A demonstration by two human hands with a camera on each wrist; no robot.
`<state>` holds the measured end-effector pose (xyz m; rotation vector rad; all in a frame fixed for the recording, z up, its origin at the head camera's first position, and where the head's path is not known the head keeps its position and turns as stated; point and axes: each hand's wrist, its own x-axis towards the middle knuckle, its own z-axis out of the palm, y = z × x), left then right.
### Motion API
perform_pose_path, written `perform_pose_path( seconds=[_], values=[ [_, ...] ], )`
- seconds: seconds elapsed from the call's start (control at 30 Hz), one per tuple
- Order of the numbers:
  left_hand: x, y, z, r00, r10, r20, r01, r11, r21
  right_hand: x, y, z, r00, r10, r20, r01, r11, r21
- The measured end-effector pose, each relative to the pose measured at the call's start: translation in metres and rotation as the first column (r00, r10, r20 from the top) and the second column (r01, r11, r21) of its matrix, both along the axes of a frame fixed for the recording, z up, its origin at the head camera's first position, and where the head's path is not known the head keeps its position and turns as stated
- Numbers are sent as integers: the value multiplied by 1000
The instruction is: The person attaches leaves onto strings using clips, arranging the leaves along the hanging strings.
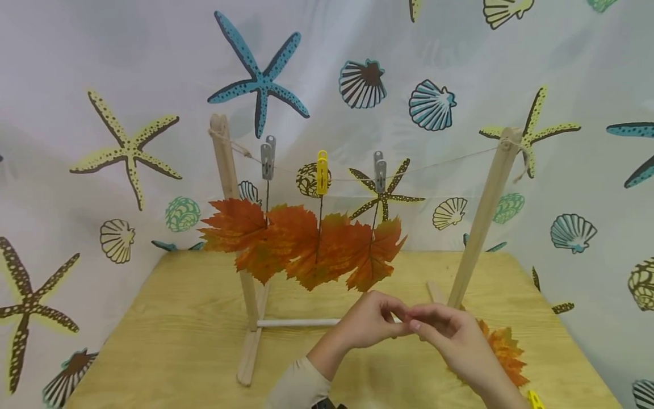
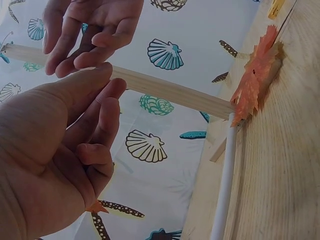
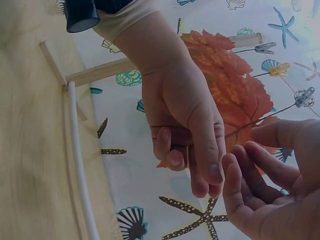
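My left hand point(image 1: 375, 321) and right hand point(image 1: 455, 332) meet in front of the wooden frame, fingertips right at each other. Loosely bent fingers show on the left hand point(image 2: 55, 140), and nothing is visible between them. The right hand point(image 3: 275, 180) has its fingers softly curved, with no object showing in it. Just behind hang orange maple leaves point(image 1: 317, 250) on dark stems, clipped to a string point(image 1: 439, 166) by a grey clothespin point(image 1: 268, 162), a yellow clothespin point(image 1: 322, 173) and another grey clothespin point(image 1: 380, 170). Another leaf point(image 1: 506, 352) lies beyond my right wrist.
Two wooden posts, left point(image 1: 225, 165) and right point(image 1: 482, 221), carry the string. A white rod point(image 1: 298, 322) joins them low down. One yellow clothespin point(image 1: 535, 399) lies near the front right of the wooden table point(image 1: 168, 341). Behind is a cloth with starfish and shells.
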<state>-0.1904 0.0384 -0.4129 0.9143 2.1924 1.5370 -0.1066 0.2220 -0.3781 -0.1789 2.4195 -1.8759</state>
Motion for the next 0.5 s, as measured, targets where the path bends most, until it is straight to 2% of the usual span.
perform_pose_path(
  seconds=[0.23,0.5],
  values=[
    [1,3,-9,999,-27,36,26,999,31,3,6,-10,997,-30,71,31,999,-9],
    [4,4,-20,997,-58,54,56,998,30,5,12,-25,989,-104,105,103,994,22]
  ],
)
